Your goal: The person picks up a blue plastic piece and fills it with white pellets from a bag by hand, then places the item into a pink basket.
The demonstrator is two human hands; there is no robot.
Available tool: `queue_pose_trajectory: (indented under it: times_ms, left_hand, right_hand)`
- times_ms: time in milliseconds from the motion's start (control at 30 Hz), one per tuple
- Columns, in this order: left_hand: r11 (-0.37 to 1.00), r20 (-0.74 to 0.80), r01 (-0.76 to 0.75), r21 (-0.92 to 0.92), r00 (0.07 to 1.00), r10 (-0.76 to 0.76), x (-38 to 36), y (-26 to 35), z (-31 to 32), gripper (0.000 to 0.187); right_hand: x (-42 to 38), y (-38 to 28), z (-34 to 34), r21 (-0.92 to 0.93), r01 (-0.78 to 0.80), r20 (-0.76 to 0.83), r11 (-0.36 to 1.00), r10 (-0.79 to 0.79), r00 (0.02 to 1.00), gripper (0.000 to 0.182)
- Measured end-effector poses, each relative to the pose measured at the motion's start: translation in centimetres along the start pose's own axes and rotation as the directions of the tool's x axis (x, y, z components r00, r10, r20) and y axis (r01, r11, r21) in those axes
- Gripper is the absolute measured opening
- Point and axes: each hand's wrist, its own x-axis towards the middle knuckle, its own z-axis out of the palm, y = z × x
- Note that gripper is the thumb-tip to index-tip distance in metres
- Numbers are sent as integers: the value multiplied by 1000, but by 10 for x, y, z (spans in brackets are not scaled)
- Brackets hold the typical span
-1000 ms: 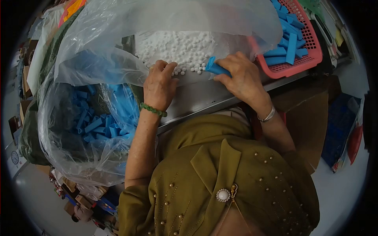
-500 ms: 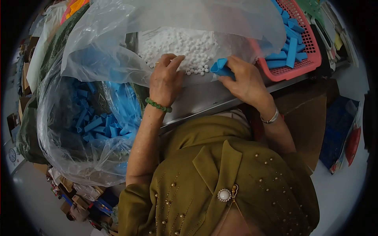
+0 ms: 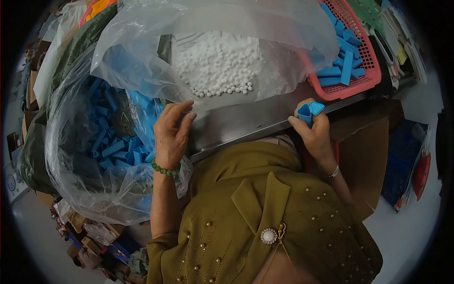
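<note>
My right hand is closed round a blue three-sided tube whose attached lid stands open, in front of the metal table edge. My left hand is held over the right side of the clear bag, its fingers apart, with nothing seen in it. Beyond the hands, many small white balls lie on a clear plastic sheet on the metal table.
At the left stands a large clear bag holding many blue tubes. A pink basket with blue tubes sits at the upper right. Cardboard and a dark blue bag are at the right.
Both hands have drawn back from the white balls toward my body. My left hand has also moved left, and my right hand has carried the blue tube to the right.
</note>
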Motion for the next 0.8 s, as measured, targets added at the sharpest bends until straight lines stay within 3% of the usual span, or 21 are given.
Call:
queue_pose_trajectory:
  times_ms: [33,100,133,233,333,400,433,500,533,600,633,667,700,733,800]
  left_hand:
    - [1000,-5,-3,1,1000,3,-1,-3,-5,22]
    - [988,-116,57,-145,991,-75,0,-11,-24,22]
    - [972,-184,114,-208,971,-153,1,-7,-35,21]
    - [908,-371,36,-416,905,-206,17,-23,-53,22]
    - [873,-292,47,-485,932,-213,59,-40,-55,27]
    - [978,-218,8,-209,974,-55,90,-65,-54,28]
    - [978,-223,-3,-209,974,-45,107,-79,-47,28]
    - [839,-249,9,-544,953,-172,136,-99,-37,28]
    - [840,-251,6,-543,953,-169,141,-103,-41,28]
    - [1000,-185,6,-30,983,-11,151,-109,-55,25]
    - [1000,-174,4,-28,985,-8,156,-110,-56,25]
    - [916,-90,-127,381,981,173,158,-112,-56,23]
    - [657,54,-253,710,950,307,159,-113,-57,22]
    - [655,54,-254,711,950,309,157,-108,-52,22]
    - [880,-208,-107,462,952,225,146,-90,-38,20]
  right_hand:
    - [0,-5,0,0,6,1,1000,-6,1000,11]
    - [5,-20,-5,195,-36,-177,980,71,982,12]
    - [9,-25,-9,318,-28,-337,948,140,931,9]
    - [28,-23,-44,279,-4,-476,960,142,868,14]
    - [56,-37,-40,216,-97,-379,972,175,909,18]
    - [67,-31,-26,189,-61,-333,980,122,935,18]
    - [71,-28,-22,167,-36,-271,985,81,959,19]
    - [75,-30,-22,179,-63,-272,982,111,956,22]
    - [75,-32,-22,172,-30,-296,985,80,952,23]
    - [77,-36,-22,165,6,-328,986,50,944,24]
    - [76,-39,-20,145,-2,-304,989,46,951,21]
    - [74,-41,-18,124,-11,-277,992,45,960,18]
    - [74,-40,-13,125,-14,-278,992,49,959,18]
    - [75,-38,-7,93,-55,-212,994,74,975,18]
    - [77,-36,1,64,-96,-151,993,105,983,19]
